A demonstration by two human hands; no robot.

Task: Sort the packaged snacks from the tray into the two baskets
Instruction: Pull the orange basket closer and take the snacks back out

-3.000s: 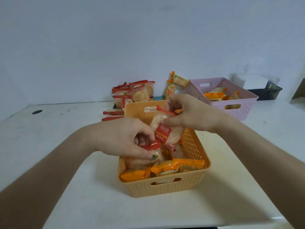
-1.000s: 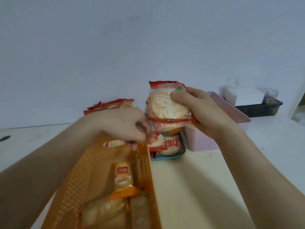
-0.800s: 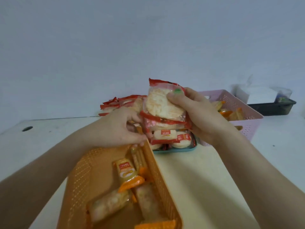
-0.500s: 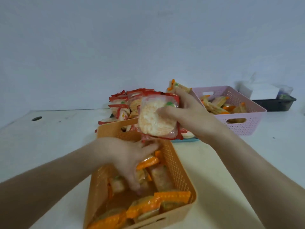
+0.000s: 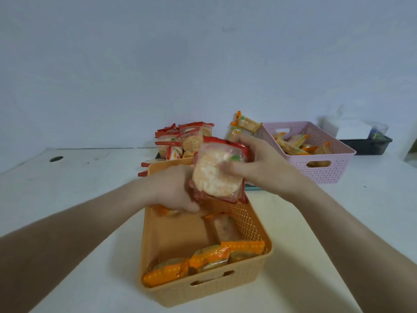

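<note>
The right hand [image 5: 259, 168], grip pinching red-wrapped cracker packets [image 5: 215, 175], hangs above the far end of the orange basket [image 5: 203, 290]; left hand [image 5: 171, 190] curled beneath, hold unclear. Pinched at one edge, the slick packets may slide apart and fall among the orange packets [image 5: 203, 258], mixing the sorts.

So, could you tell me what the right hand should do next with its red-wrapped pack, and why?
Probably carry the red pack over to the red stack: the right hand holds it above the orange basket, where only orange-wrapped packs show.
</note>
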